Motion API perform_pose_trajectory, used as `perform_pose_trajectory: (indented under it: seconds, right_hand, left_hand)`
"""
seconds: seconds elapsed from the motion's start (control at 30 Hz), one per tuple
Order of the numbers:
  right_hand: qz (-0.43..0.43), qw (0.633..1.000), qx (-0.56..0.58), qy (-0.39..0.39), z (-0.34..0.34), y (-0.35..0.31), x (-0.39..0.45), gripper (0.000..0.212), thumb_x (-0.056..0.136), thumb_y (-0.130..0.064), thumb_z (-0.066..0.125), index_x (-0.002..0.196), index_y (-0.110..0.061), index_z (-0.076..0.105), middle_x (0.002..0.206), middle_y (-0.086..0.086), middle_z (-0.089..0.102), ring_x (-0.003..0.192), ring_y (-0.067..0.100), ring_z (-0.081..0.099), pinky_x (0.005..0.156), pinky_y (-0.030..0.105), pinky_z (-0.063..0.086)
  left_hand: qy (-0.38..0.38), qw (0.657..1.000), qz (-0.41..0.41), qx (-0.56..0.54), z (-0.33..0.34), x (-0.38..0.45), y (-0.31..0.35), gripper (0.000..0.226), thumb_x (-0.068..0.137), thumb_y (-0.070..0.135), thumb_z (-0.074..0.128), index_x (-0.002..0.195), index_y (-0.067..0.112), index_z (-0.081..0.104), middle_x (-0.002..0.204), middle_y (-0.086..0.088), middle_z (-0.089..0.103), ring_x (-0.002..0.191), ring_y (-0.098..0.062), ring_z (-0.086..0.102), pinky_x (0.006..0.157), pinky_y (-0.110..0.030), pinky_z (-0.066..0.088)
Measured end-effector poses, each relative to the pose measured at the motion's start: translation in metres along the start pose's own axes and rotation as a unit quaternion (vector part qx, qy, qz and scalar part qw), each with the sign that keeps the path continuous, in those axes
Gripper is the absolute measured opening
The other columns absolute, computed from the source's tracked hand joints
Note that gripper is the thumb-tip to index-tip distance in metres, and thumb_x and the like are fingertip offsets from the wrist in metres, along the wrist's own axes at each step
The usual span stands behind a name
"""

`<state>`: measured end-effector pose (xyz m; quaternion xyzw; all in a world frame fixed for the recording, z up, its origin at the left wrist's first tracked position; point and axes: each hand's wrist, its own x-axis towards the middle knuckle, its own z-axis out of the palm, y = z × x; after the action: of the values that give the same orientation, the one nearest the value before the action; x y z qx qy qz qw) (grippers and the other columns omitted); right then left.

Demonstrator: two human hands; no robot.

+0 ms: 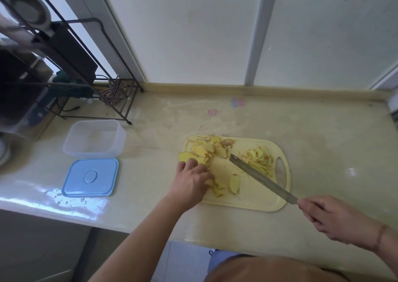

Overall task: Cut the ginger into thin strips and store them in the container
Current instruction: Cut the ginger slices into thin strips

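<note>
Soft daylight, glare on the counter (64, 197) edge, wide-angle bending, slight blur.

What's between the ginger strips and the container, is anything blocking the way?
Nothing blocks the opening: the container sits open on the counter, its lid lying beside it. Along the way from the strips lie the knife, the ginger slices and the left hand, all low on the board.

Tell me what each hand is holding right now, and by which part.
The right hand grips the knife by its handle, blade over the cutting board. The left hand rests on ginger slices; whether it grips any cannot be told.
</note>
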<state>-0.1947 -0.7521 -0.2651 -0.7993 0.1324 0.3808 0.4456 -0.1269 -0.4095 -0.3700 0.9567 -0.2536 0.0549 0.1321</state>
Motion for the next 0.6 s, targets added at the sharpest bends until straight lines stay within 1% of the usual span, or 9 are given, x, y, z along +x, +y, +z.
perform_pose_trajectory:
  seconds: [0.03,0.1,0.2,0.23,0.3,0.33,0.4,0.5,0.6]
  right_hand:
    - [0.0,1.0,-0.001,0.002,0.0,0.0,-0.001,0.058,0.074,-0.068,0.047,0.074,-0.011,0.04,0.055,-0.001,0.025,0.044,0.013,0.018,0.038,0.019,0.019]
    - [-0.002,1.0,0.0,0.004,-0.001,0.001,-0.003,0.067,0.072,-0.079,0.053,0.072,-0.013,0.041,0.056,0.0,0.025,0.045,0.014,0.018,0.039,0.019,0.019]
    - [-0.008,1.0,0.01,0.008,-0.002,0.003,-0.003,0.083,0.046,-0.095,0.06,0.067,-0.017,0.042,0.057,0.001,0.025,0.047,0.016,0.019,0.039,0.019,0.019]
    - [-0.007,1.0,0.01,0.007,-0.002,0.004,-0.003,0.084,0.045,-0.095,0.059,0.067,-0.017,0.042,0.057,0.001,0.026,0.048,0.016,0.019,0.039,0.02,0.019]
    - [-0.003,1.0,0.004,0.008,-0.002,0.006,-0.003,0.077,0.057,-0.088,0.058,0.07,-0.015,0.041,0.056,0.0,0.026,0.048,0.016,0.019,0.04,0.021,0.019]
    - [-0.001,1.0,0.004,0.007,-0.002,0.007,-0.002,0.073,0.065,-0.084,0.055,0.072,-0.014,0.041,0.056,0.0,0.026,0.048,0.016,0.019,0.04,0.021,0.019]
    - [-0.001,1.0,0.007,0.005,-0.002,0.008,-0.002,0.069,0.068,-0.082,0.054,0.071,-0.014,0.041,0.056,0.0,0.026,0.048,0.016,0.019,0.04,0.022,0.019]
    - [-0.004,1.0,0.008,0.008,-0.004,0.01,-0.001,0.07,0.058,-0.085,0.057,0.067,-0.017,0.041,0.056,0.0,0.027,0.048,0.016,0.02,0.039,0.021,0.019]
    - [-0.004,1.0,0.018,0.008,-0.005,0.014,-0.001,0.075,0.051,-0.092,0.06,0.063,-0.021,0.041,0.056,0.0,0.026,0.048,0.016,0.019,0.038,0.02,0.019]
  left_hand:
    - [-0.001,1.0,-0.011,-0.011,-0.001,0.0,0.0,0.022,0.071,0.032,0.077,0.093,0.031,0.075,0.09,0.013,0.067,0.09,-0.026,0.056,0.076,-0.039,0.039]
    - [0.016,0.998,-0.042,-0.046,-0.002,0.0,0.003,0.018,0.079,0.041,0.068,0.09,0.029,0.077,0.083,0.013,0.066,0.084,-0.023,0.057,0.074,-0.038,0.041]
    - [0.057,0.992,-0.079,-0.079,0.005,0.004,0.02,0.026,0.088,0.038,0.057,0.079,0.024,0.077,0.069,0.009,0.061,0.071,-0.022,0.054,0.069,-0.035,0.041]
    - [0.07,0.99,-0.088,-0.08,0.01,0.008,0.029,0.027,0.087,0.034,0.057,0.075,0.021,0.076,0.064,0.008,0.058,0.068,-0.022,0.052,0.068,-0.034,0.04]
    - [0.088,0.987,-0.111,-0.08,0.02,0.016,0.047,0.023,0.086,0.027,0.059,0.071,0.018,0.074,0.061,0.005,0.055,0.065,-0.023,0.051,0.068,-0.034,0.038]
    - [0.088,0.986,-0.119,-0.078,0.025,0.019,0.055,0.019,0.085,0.024,0.061,0.072,0.017,0.073,0.062,0.004,0.055,0.066,-0.023,0.051,0.069,-0.034,0.036]
    - [0.067,0.989,-0.108,-0.068,0.032,0.02,0.068,0.014,0.082,0.021,0.061,0.076,0.016,0.072,0.068,0.004,0.057,0.071,-0.024,0.051,0.072,-0.034,0.032]
    - [0.024,0.997,-0.059,-0.051,0.035,0.011,0.078,0.016,0.079,0.028,0.057,0.08,0.019,0.07,0.076,0.004,0.058,0.077,-0.023,0.051,0.075,-0.036,0.035]
    - [0.033,0.998,-0.018,-0.058,0.031,0.004,0.071,0.022,0.082,0.031,0.059,0.093,0.021,0.075,0.088,0.004,0.062,0.083,-0.022,0.053,0.077,-0.037,0.04]
